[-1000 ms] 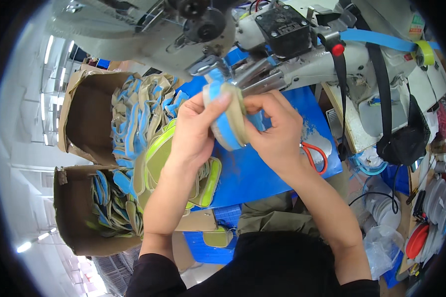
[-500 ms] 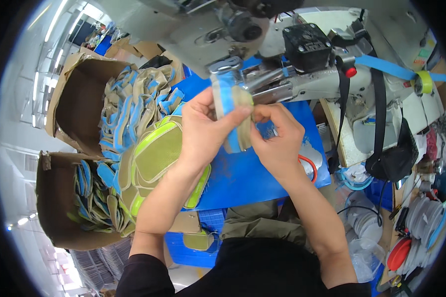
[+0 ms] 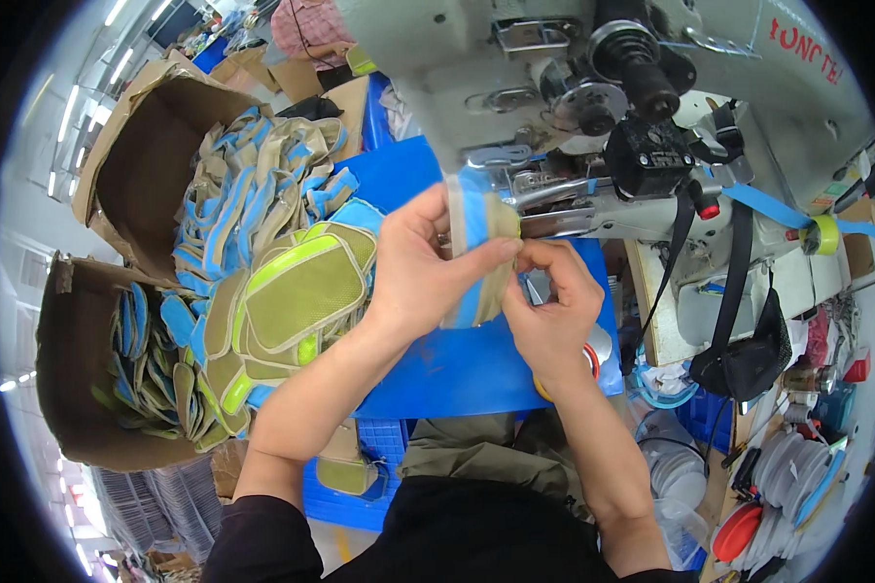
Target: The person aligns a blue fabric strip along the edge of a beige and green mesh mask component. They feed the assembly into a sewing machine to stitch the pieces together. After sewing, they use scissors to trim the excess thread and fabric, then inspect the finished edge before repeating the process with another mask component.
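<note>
My left hand grips a khaki-and-blue fabric piece, thumb across its face. The piece's upper end is at the metal foot and guide of the sewing machine; I cannot tell if they touch. My right hand is closed on the piece's right edge, thumb and forefinger near my left thumb. Orange-handled scissors are partly hidden behind my right wrist on the blue worktop. Olive pouches with lime trim are piled left of my left forearm. A blue tape runs along the machine's right.
Cardboard boxes at left hold small pieces and adjoin heaped fabric strips. A black bag hangs at right, above stacked white reels. A person in a pink shirt is in the background.
The view has shifted, so the machine sits further right and the co-worker shows. Both hands still hold the fabric piece, now more upright, with my left thumb further over toward its right edge.
</note>
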A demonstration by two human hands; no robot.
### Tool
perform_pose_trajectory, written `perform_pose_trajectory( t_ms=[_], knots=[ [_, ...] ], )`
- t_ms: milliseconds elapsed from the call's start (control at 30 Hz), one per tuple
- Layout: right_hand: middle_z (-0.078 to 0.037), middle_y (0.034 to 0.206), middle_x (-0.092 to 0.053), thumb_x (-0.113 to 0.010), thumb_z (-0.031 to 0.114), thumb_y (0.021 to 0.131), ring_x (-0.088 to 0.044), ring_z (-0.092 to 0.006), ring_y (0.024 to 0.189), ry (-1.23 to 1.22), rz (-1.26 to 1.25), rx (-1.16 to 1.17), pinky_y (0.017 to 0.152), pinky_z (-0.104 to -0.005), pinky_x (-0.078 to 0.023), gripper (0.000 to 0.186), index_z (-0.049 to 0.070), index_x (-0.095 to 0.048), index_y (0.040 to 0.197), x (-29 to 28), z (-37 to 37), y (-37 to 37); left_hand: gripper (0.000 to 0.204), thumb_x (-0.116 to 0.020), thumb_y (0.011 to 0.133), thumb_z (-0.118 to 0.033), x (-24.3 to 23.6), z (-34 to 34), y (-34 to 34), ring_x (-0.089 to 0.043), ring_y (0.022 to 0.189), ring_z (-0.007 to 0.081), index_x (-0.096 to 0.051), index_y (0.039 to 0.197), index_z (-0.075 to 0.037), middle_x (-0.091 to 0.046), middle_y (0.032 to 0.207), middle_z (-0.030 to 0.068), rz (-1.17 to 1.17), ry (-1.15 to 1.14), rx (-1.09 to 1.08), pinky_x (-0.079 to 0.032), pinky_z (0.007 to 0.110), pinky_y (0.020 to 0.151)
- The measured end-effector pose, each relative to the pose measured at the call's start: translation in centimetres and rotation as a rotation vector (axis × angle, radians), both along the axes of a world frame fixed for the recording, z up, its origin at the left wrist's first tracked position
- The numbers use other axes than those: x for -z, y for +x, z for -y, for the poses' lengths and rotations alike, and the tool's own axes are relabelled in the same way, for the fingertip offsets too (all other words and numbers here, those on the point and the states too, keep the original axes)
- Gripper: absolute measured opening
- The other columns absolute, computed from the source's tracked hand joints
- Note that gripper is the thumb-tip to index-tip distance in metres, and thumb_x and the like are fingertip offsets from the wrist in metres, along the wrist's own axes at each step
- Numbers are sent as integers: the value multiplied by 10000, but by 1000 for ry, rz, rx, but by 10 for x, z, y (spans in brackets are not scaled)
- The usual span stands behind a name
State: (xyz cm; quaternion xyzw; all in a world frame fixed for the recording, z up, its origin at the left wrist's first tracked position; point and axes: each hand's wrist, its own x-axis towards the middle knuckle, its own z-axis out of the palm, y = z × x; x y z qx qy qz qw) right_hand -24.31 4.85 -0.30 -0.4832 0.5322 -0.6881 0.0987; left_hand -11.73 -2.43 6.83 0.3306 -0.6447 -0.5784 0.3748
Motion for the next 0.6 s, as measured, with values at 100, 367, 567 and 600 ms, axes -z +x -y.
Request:
perform_pose_trajectory(
  t_ms=[100,367,567,600],
  knots=[
    [-81,856,-709,-781,-54,753,-683,-186,753,-2,22,-10,703,-297,-525,220,25,-713,946,0,-1,1,357,-828,842,20,0,0,0,-720,899,98,-662,1156,-18,-761,1024,48,-4,2,-3,-586,269,814],
    [-45,892,-697,-756,-78,793,-637,-110,795,85,317,-188,754,-269,-512,296,-6,-732,1080,-11,-6,3,434,-827,845,-10,-8,8,-7,-713,920,106,-615,1222,-15,-756,1042,55,-11,-1,-29,-580,280,809],
    [-30,925,-678,-741,-85,827,-617,-83,813,92,368,-261,763,-244,-504,307,-20,-729,1127,-10,-7,-1,449,-836,836,-17,-7,12,-7,-708,929,110,-596,1215,4,-750,1047,69,1,11,-32,-581,285,817],
    [-29,926,-677,-736,-86,836,-618,-80,816,101,367,-263,765,-241,-506,306,-21,-726,1134,-15,-8,-1,452,-838,835,-19,-7,12,-7,-708,930,112,-594,1215,4,-749,1046,69,-3,13,-36,-581,286,817]
  ],
)
